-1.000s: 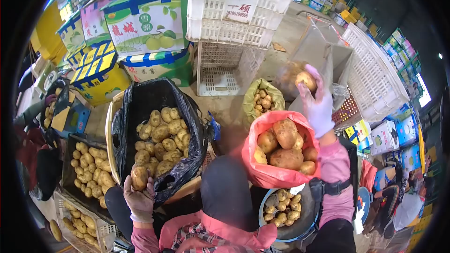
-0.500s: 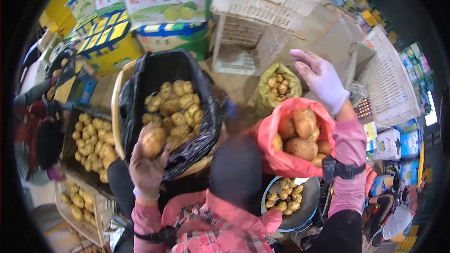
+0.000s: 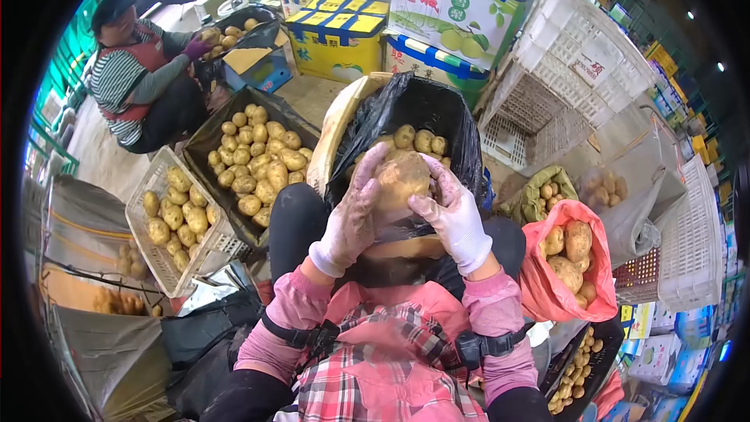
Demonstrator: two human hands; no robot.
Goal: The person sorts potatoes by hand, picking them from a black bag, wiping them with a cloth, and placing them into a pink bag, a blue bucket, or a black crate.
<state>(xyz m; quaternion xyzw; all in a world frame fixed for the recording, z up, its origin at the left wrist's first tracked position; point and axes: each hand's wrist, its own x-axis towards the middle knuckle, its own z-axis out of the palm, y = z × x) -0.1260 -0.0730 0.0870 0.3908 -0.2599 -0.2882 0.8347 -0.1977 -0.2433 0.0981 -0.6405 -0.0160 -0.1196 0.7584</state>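
Head camera: how does the grip stand?

"The person's left hand [image 3: 350,223] and right hand [image 3: 455,219], both gloved, cup a large potato [image 3: 405,176] from either side, fingers curved and a little spread."

"And the potato, where exactly?"

"Between the two palms, in front of the near part of a black plastic bag [image 3: 462,129]. Its lower edge is blurred, so the contact there can't be told."

"What lies just beyond the grip?"

"Smaller potatoes [image 3: 423,141] inside that bag, with a pale basket rim [image 3: 337,121] curving along its left. Farther off stand a yellow carton [image 3: 340,65] and a white pear carton [image 3: 449,8]."

"To the left of the grip?"

"A dark crate [image 3: 294,119] full of potatoes, then a white plastic crate [image 3: 156,162] holding more. Well beyond them a co-worker [image 3: 129,82] crouches, a purple-gloved hand [image 3: 195,48] by another lot of potatoes."

"And to the right?"

"A small green bag [image 3: 525,205], also with potatoes, and nearer, a red bag [image 3: 539,285] of big ones. Past those, stacked white crates [image 3: 566,51] lean at a tilt in the view."
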